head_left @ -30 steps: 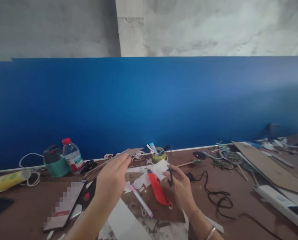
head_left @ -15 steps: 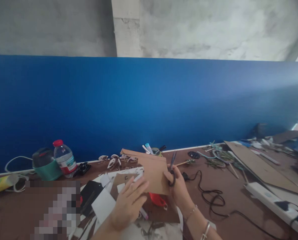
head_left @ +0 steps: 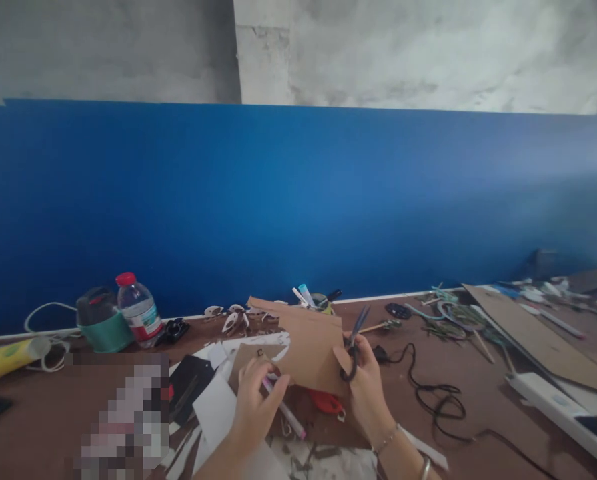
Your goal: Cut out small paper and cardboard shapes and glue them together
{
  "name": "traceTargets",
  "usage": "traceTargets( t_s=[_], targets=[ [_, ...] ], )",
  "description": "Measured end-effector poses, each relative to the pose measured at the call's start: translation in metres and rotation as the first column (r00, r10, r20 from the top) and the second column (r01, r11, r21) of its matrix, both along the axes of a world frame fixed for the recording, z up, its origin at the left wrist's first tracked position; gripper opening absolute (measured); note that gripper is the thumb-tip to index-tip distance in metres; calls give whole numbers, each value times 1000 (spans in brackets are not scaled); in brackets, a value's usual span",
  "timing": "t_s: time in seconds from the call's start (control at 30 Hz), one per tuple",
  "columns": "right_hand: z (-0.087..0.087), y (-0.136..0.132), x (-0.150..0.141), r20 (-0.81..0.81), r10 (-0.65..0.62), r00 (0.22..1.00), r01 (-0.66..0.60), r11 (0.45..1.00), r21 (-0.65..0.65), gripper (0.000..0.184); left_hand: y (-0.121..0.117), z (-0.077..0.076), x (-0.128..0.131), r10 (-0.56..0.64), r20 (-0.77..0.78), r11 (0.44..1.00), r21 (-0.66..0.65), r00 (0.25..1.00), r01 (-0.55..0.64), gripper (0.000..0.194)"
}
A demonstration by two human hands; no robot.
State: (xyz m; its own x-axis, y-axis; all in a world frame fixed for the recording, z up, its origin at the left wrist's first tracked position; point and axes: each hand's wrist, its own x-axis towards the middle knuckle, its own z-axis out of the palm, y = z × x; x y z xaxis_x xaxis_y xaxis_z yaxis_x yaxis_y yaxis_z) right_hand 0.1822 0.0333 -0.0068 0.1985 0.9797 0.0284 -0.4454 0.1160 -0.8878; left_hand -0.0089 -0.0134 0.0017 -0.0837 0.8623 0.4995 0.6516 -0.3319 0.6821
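My right hand (head_left: 365, 380) is closed on a pair of scissors (head_left: 351, 363), its blades pointing up and apart from the sheet. The same hand grips the right edge of a piece of brown cardboard (head_left: 311, 350), with the thumb on its face. Low over the clutter, my left hand (head_left: 255, 400) has its fingers curled about the upper end of a white and pink marker (head_left: 293, 421). The fingers partly cover the marker. A red object (head_left: 327, 402) peeks out beneath the cardboard.
White paper (head_left: 215, 410) and scraps surround my left hand. A water bottle (head_left: 141, 313) and a green container (head_left: 105, 330) stand at the left. A black cable (head_left: 438, 400), a power strip (head_left: 561, 410) and a long cardboard strip (head_left: 538, 333) lie to the right.
My left hand has come down from the cardboard's left edge, its spread fingers now curled about the marker. The cardboard and scissors stay in my right hand; the scissors have tilted rightward.
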Motion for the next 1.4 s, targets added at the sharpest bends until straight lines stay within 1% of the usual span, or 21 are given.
traceTargets(
  t_s=[0.13,0.23,0.33,0.43,0.63,0.7,0.87,0.97,1.03,1.17,1.4],
  targets=[
    [-3,0,0,49,49,998,-50,998,33,41,0,-1,0,34,94,999,31,995,-37,23],
    [-7,1,-1,63,91,994,-94,994,57,40,1,-6,0,51,187,999,-7,981,-50,24],
    [-9,1,-1,57,139,989,-143,987,76,39,1,-10,0,8,338,996,-83,941,21,23],
    [-10,1,-1,50,154,987,-157,985,74,42,0,-11,0,-28,418,993,-92,908,74,23],
    [-9,2,-1,46,190,981,-194,977,83,40,-1,-15,-1,-42,426,994,-78,904,83,27],
    [-7,1,-1,44,208,977,-211,974,84,39,-1,-16,-1,-57,422,995,-55,905,88,27],
    [-3,-1,-2,47,236,971,-238,970,40,39,-5,-18,-3,-57,328,998,39,943,47,26],
    [-1,-2,-2,56,226,973,-227,974,14,41,-6,-19,-3,-60,288,997,64,956,43,26],
    [-1,-2,-2,60,224,973,-225,974,7,42,-6,-19,-2,-64,289,998,43,955,54,27],
    [0,-3,-3,60,245,968,-247,968,41,42,-5,-19,0,-62,342,996,-39,938,81,25],
    [0,-2,-3,50,260,964,-262,964,50,40,-5,-20,0,-92,376,991,-52,922,120,27]
  ],
)
